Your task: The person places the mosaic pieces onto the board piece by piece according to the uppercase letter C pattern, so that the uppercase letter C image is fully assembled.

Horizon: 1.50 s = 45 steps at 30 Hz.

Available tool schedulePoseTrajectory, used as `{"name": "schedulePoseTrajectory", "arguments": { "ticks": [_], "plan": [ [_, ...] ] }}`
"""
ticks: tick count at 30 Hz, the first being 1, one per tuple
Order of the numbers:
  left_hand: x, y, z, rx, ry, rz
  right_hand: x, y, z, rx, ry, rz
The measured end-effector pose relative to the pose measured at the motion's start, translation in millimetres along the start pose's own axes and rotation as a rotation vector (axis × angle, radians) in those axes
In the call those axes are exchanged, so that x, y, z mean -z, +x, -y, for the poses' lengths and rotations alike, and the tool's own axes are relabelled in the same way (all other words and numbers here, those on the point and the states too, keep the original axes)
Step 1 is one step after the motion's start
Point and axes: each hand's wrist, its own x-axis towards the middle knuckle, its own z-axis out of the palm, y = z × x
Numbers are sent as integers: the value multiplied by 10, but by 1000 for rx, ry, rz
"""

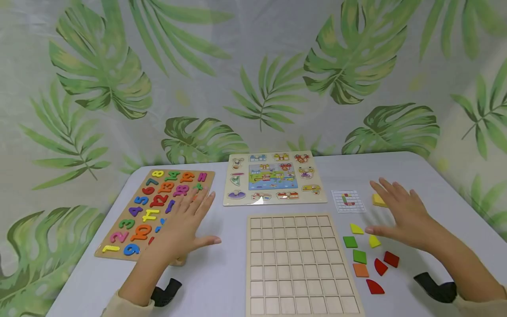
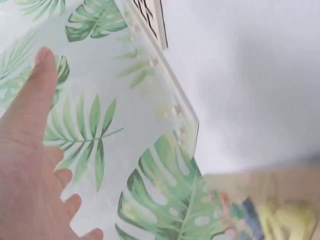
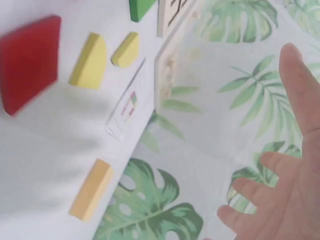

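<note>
My left hand (image 1: 180, 229) hovers with spread fingers over the right side of a number puzzle board (image 1: 112, 241), covering part of its coloured numerals. My right hand (image 1: 405, 215), also spread and holding nothing, hangs above the right of the table, partly hiding a yellow-orange block (image 1: 379, 200). Just left of it lie loose flat pieces: a yellow piece (image 1: 356, 228), a green square (image 1: 350, 241), an orange square (image 1: 361, 270), a red square (image 1: 391, 259) and a red quarter-circle (image 1: 375, 287). Between the hands lies a wooden grid board (image 1: 295, 259) with bare cells.
A picture puzzle board (image 1: 275, 178) lies at the back middle. Beside it is a small printed pattern card (image 1: 348, 201). Black curved straps (image 1: 435, 288) show near both wrists. A leaf-patterned curtain (image 1: 261, 97) hangs behind the white table (image 1: 222, 281).
</note>
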Motion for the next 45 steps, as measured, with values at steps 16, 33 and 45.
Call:
{"name": "schedulePoseTrajectory", "arguments": {
  "ticks": [16,33,45],
  "plan": [
    [-455,-27,-572,-121,-363,38,-366,-309,-61,-206,357,214],
    [-785,-154,-798,41,-731,133,-649,-425,-189,-214,284,79],
    [-804,-160,-775,37,-714,129,-580,-360,-81,-261,311,98]
  ]
}}
